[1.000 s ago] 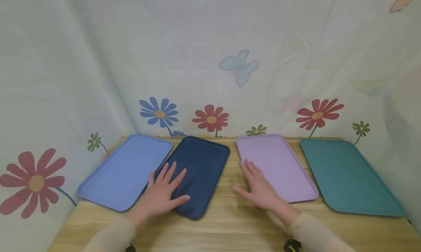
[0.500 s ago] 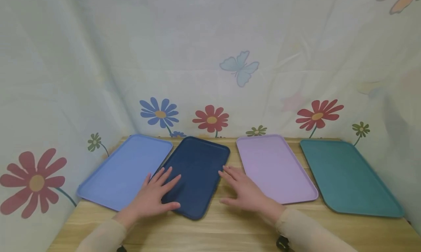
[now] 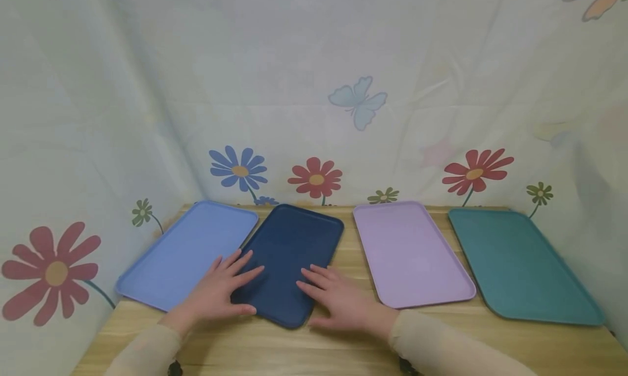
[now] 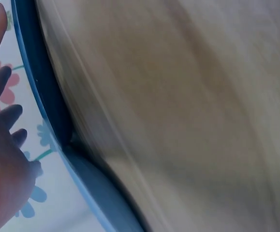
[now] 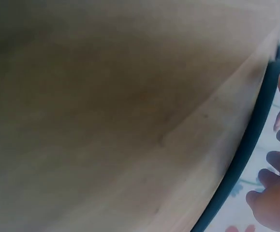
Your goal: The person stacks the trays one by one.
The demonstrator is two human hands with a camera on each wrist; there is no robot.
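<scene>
The navy tray (image 3: 294,245) lay flat on the bench (image 3: 284,349), just below the frame's centre, with your hands at either side of its near end. Your left hand (image 3: 216,291) had its fingers spread over the tray's lower-left edge; your right hand (image 3: 340,302) reached over the lower-right edge, fingers extended. Neither gripped anything.

Just left of the navy tray lay the light blue tray (image 3: 196,250), close against its long edge. The lilac tray (image 3: 412,256) lay apart to the right, the teal tray (image 3: 525,267) at the far right; a flowered cloth (image 3: 270,54) hung behind.

Your left hand hid the light blue tray's lower-right corner. Both wrist views cut your hands off and blurred the wood, so you couldn't tell whether fingertips touched the navy tray.
</scene>
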